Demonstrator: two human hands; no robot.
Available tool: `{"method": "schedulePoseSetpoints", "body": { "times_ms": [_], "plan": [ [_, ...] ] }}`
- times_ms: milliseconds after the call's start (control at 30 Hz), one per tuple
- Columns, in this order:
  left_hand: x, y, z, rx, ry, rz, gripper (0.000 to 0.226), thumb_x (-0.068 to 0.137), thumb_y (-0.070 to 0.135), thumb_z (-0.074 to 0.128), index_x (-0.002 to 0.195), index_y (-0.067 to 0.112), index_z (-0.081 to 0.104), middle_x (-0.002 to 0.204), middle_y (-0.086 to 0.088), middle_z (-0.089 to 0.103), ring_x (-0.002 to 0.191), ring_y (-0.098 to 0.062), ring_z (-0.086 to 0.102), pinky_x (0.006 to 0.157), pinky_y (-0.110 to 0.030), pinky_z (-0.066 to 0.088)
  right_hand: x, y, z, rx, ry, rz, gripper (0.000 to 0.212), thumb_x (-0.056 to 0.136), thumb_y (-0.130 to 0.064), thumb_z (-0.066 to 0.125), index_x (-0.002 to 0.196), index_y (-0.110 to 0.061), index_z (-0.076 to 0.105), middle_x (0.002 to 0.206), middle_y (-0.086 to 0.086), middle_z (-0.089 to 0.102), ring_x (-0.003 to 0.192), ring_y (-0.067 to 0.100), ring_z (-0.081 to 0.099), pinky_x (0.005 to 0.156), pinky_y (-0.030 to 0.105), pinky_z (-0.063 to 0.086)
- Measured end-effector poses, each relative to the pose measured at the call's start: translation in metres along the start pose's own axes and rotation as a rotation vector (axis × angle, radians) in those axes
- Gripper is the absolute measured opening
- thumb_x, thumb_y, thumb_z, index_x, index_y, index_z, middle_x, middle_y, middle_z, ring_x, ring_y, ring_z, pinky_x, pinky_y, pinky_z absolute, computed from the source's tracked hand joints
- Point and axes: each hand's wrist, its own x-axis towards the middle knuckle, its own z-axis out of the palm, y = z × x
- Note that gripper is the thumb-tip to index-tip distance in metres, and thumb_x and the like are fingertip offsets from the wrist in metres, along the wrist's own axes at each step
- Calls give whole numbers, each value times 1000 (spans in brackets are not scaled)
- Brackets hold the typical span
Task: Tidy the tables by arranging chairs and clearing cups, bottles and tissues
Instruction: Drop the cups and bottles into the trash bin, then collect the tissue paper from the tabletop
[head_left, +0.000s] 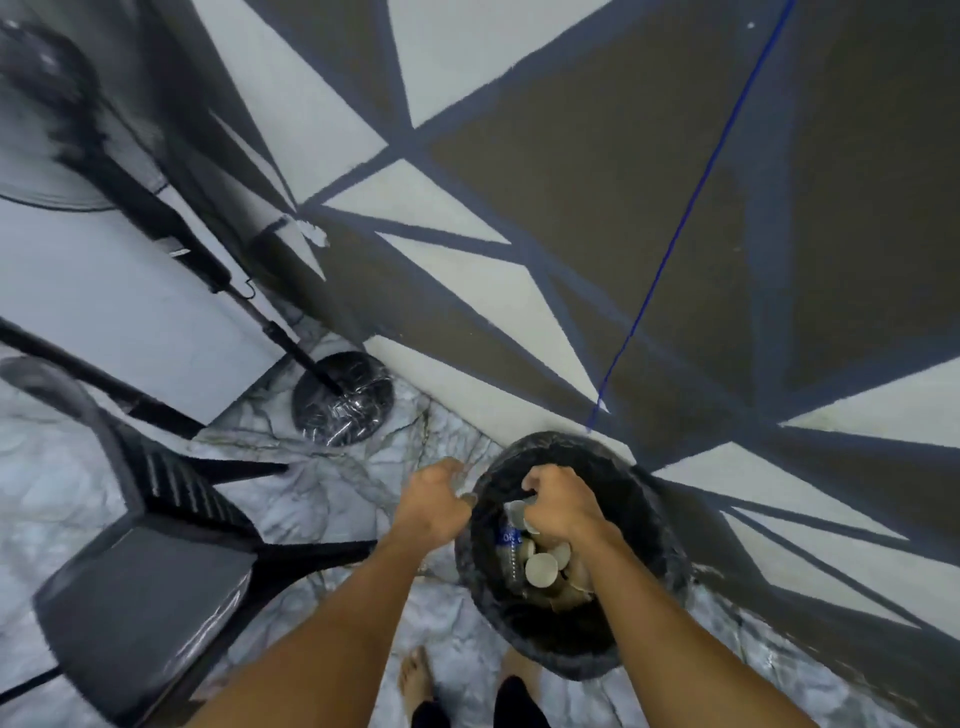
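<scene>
A bin (644, 519) lined with a black bag stands on the floor against the wall. Inside lie several paper cups (541, 569) and a clear plastic bottle (508, 551) with a blue label. My right hand (563, 506) is over the bin's opening, fingers curled at the bottle's upper end. My left hand (439, 501) hovers just left of the bin with its fingers curled. Its thumb tip is at the bag's rim, and I see nothing in its grasp.
A dark plastic chair (140, 587) stands at the lower left, close to my left arm. A standing fan's round base (343, 397) sits in the corner behind it. The wall with grey and brown shapes rises right behind the bin. My bare feet (415, 680) are on the marble floor.
</scene>
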Motion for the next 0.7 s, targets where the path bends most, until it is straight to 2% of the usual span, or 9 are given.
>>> {"method": "schedulePoseSetpoints", "body": {
  "times_ms": [133, 233, 333, 400, 467, 600, 700],
  "plan": [
    [-26, -43, -45, -30, 117, -70, 58, 84, 30, 67, 138, 19, 52, 137, -6, 57, 119, -24, 56, 99, -32, 48, 5, -68, 22, -121, -59, -171, 24, 80, -24, 67, 103, -17, 66, 111, 4, 66, 98, 26, 63, 86, 37, 55],
    [-57, -81, -83, -71, 209, -126, 58, 82, 26, 64, 138, 19, 53, 132, -6, 60, 110, -22, 61, 94, -34, 52, -3, -126, 49, -200, -89, -312, 24, 80, -20, 62, 103, -17, 68, 109, 4, 66, 101, 27, 63, 84, 31, 53],
    [-95, -128, -116, -101, 319, -189, 56, 82, 22, 64, 138, 20, 55, 135, -4, 59, 118, -23, 59, 96, -31, 49, -20, -184, 84, -289, -126, -421, 20, 79, -15, 58, 97, -19, 66, 101, 3, 68, 95, 26, 65, 83, 33, 55],
    [-124, -165, -135, -133, 383, -226, 49, 82, 21, 64, 132, 20, 59, 129, -4, 62, 119, -25, 58, 94, -29, 47, -35, -221, 114, -359, -137, -493, 20, 77, -14, 57, 95, -18, 64, 96, 3, 66, 91, 26, 65, 79, 36, 56],
    [-154, -201, -152, -155, 429, -264, 38, 82, 24, 64, 120, 20, 63, 115, -2, 65, 113, -26, 60, 88, -30, 50, -56, -256, 144, -454, -137, -565, 20, 79, -15, 59, 97, -17, 65, 97, 4, 66, 94, 27, 65, 78, 34, 55],
    [-210, -278, -179, -207, 511, -348, 48, 79, 35, 67, 125, 22, 62, 126, 0, 62, 116, -24, 59, 91, -31, 50, -100, -319, 211, -543, -172, -710, 21, 80, -24, 62, 100, -22, 67, 105, 2, 68, 101, 26, 63, 82, 35, 53],
    [-254, -328, -194, -234, 579, -419, 39, 80, 32, 68, 117, 21, 63, 119, 0, 64, 109, -23, 61, 90, -33, 51, -130, -360, 263, -547, -232, -790, 20, 74, -28, 63, 93, -27, 65, 105, -5, 67, 101, 22, 63, 81, 34, 54]
  ]
}}
